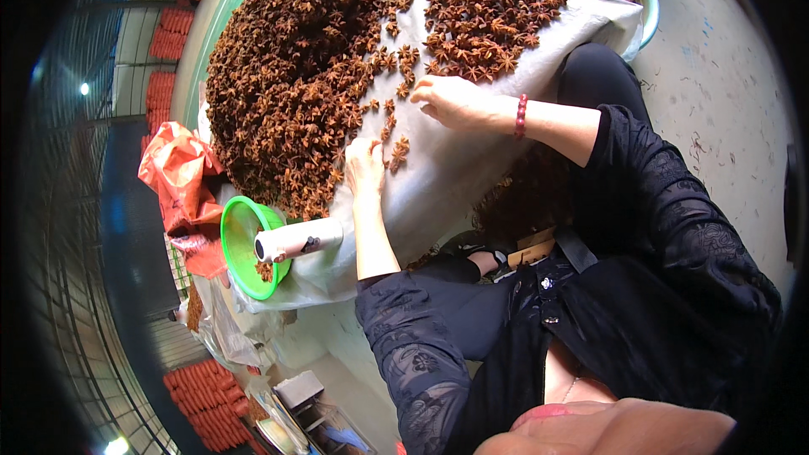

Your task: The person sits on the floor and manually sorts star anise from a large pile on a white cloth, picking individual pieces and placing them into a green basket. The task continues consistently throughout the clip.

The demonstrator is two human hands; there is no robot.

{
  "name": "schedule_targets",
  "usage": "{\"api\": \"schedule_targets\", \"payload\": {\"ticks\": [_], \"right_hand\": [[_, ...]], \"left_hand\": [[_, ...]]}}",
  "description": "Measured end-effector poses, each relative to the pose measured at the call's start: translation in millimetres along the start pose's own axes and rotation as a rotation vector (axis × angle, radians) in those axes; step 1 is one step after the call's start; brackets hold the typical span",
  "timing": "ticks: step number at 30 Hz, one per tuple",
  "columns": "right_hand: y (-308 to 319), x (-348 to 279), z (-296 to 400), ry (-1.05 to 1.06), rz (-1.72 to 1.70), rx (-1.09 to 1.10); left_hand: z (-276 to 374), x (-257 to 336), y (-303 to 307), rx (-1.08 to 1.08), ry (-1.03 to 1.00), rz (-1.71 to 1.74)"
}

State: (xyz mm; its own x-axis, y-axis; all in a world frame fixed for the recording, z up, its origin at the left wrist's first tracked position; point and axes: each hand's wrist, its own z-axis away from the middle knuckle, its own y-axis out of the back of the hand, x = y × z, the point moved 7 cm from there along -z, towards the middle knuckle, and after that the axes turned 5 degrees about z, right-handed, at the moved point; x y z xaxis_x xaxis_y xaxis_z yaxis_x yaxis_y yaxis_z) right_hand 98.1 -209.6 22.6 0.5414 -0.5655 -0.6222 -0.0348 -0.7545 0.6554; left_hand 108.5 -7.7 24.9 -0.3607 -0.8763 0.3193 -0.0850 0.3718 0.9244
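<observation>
Beside the big heap of dried star anise [297, 76], my left hand [365, 167] rests with its fingertips at the heap's edge. Whether it pinches a piece is hidden. My right hand [458, 102], with a red bead bracelet [521, 116] on the wrist, hovers over the pale plastic sheet [442, 155]. Its thumb and forefinger are apart, and nothing shows between them. A few loose star anise pods [399, 155] lie between the hands. Above my right hand spreads a smaller pile of star anise [490, 19].
Left of my left arm stand a green plastic basket [229, 246] and a pale cylindrical container [310, 239]. An orange plastic bag [180, 170] lies behind them. A round tub [651, 0] of star anise is at the upper right. Red sacks [205, 401] are stacked farther off.
</observation>
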Motion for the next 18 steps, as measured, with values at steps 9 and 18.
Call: {"api": "schedule_targets", "payload": {"ticks": [9, 18], "right_hand": [[-6.0, -26.8, 10.7, 0.374, -0.074, 0.103], [-7.0, -30.6, 1.5, -0.073, -1.017, -0.294]], "left_hand": [[10.5, -1.5, 7.3, 0.152, 0.181, 0.040], [29.9, 56.5, -10.0, -0.217, 0.436, 1.514]]}}
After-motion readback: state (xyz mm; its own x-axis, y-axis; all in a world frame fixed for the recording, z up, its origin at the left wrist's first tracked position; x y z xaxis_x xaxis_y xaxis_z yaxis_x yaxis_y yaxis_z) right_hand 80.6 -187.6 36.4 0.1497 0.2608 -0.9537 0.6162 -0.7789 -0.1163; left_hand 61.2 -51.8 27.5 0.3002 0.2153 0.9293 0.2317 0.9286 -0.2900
